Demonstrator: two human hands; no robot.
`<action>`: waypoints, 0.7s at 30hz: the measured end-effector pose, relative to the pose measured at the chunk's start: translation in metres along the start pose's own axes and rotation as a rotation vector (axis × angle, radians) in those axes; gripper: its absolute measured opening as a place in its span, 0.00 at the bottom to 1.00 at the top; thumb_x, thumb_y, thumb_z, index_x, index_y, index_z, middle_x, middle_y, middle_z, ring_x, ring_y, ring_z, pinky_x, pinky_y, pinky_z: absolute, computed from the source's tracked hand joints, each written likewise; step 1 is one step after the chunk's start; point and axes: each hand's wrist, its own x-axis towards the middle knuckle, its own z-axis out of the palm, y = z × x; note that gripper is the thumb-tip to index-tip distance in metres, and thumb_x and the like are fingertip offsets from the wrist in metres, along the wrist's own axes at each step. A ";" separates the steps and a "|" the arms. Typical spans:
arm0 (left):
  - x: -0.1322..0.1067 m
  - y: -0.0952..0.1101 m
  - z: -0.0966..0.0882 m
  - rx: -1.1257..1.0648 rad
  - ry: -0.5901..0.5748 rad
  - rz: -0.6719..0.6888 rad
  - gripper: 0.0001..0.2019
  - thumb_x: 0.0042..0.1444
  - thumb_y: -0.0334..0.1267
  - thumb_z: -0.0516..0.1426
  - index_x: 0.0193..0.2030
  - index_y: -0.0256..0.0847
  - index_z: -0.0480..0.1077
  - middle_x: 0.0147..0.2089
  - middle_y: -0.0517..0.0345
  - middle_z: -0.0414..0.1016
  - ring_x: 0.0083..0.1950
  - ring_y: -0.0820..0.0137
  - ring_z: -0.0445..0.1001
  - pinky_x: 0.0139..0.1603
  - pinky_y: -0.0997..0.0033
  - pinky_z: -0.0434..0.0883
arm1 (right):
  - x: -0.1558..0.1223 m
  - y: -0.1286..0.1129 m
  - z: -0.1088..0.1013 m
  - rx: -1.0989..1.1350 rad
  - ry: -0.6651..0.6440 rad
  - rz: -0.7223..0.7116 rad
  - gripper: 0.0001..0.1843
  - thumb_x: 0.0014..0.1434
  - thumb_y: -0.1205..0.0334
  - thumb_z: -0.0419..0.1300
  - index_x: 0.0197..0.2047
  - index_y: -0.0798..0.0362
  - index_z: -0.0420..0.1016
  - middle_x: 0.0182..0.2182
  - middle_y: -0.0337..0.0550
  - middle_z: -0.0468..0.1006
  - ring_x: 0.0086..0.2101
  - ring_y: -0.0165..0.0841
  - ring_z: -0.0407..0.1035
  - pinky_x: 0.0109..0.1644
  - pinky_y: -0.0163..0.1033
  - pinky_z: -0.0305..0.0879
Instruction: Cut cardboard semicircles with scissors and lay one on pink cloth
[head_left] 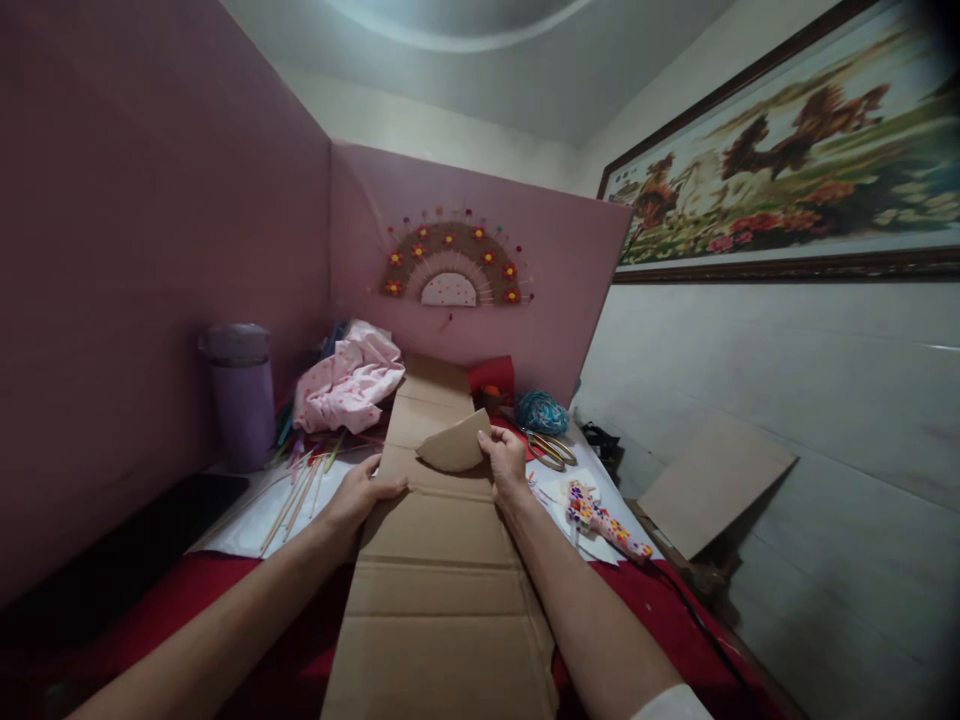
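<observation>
Right hand (506, 465): here it is, thumb and fingers pinching one end of the half-round piece (454, 445), smooth brown card with a curved lower edge, held tilted over the cardboard sheet (435, 590).
Left hand (365, 492): clamped on the sheet's left edge, thumb flat on top, fingers tucked beneath.
Cardboard sheet: long, matt, ridged by crosswise folds, running between both forearms.
Right side: shiny scissors (551, 450) with looped handles, a fuzzy blue yarn ball (541, 412) behind, a flower-patterned glue gun (604, 522) nearer.
Left side: thin wooden sticks (292, 510) fanned out, crumpled pink spotted cloth (351, 378), a purple tumbler (244, 410) beyond.
Pink board (559, 270): smooth and upright, carrying an arched fan (454, 265) with red flowers.
Underneath: red tablecloth (660, 610).
</observation>
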 end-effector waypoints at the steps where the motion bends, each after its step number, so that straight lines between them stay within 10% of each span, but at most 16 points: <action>1: -0.002 0.001 0.001 -0.049 0.001 0.012 0.28 0.31 0.36 0.67 0.43 0.38 0.67 0.30 0.55 0.79 0.27 0.63 0.77 0.29 0.65 0.73 | 0.000 -0.003 0.000 0.033 0.015 -0.005 0.09 0.51 0.64 0.66 0.36 0.57 0.74 0.28 0.38 0.77 0.30 0.31 0.72 0.36 0.36 0.69; 8: -0.014 0.007 0.002 -0.168 -0.070 0.065 0.29 0.35 0.36 0.67 0.48 0.39 0.67 0.34 0.53 0.80 0.28 0.63 0.78 0.28 0.66 0.73 | -0.002 -0.032 -0.007 0.234 0.019 0.021 0.13 0.41 0.59 0.66 0.31 0.55 0.74 0.22 0.38 0.78 0.25 0.34 0.72 0.27 0.35 0.67; 21: -0.042 0.023 -0.002 -0.125 -0.031 0.118 0.32 0.38 0.37 0.66 0.54 0.41 0.66 0.41 0.50 0.81 0.32 0.59 0.80 0.31 0.65 0.75 | -0.005 -0.049 -0.012 0.371 0.061 0.063 0.16 0.54 0.49 0.61 0.36 0.54 0.75 0.24 0.42 0.80 0.31 0.38 0.75 0.36 0.43 0.71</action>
